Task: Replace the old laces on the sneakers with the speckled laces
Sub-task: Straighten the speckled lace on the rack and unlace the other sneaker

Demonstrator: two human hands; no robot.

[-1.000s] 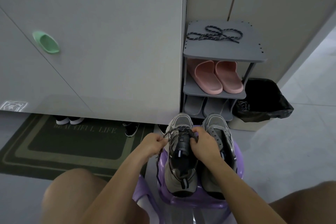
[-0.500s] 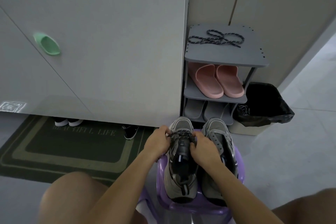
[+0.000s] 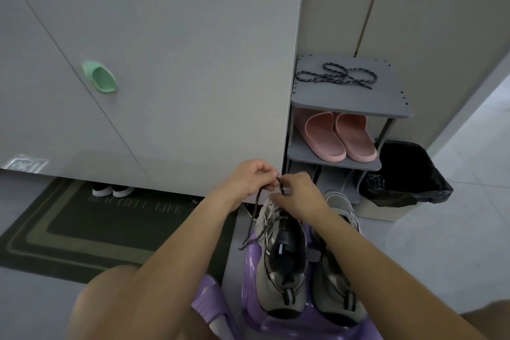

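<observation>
Both hands (image 3: 252,178) pinching dark lace (image 3: 255,208) above left sneaker (image 3: 284,262)

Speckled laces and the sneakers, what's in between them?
Head view: pink slippers on the rack's middle shelf and a grey pair on the shelf below lie between the speckled laces and sneakers.

The doormat (image 3: 110,232) at nine o'clock carries pale capitals ending in "LIFE". The word before is blurred. The sticker (image 3: 26,165) beyond it is unreadable.

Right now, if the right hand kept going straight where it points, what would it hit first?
Probably the left hand: the right hand points toward it, both pinching the dark lace, fingertips almost touching. Depth is unclear.
</observation>
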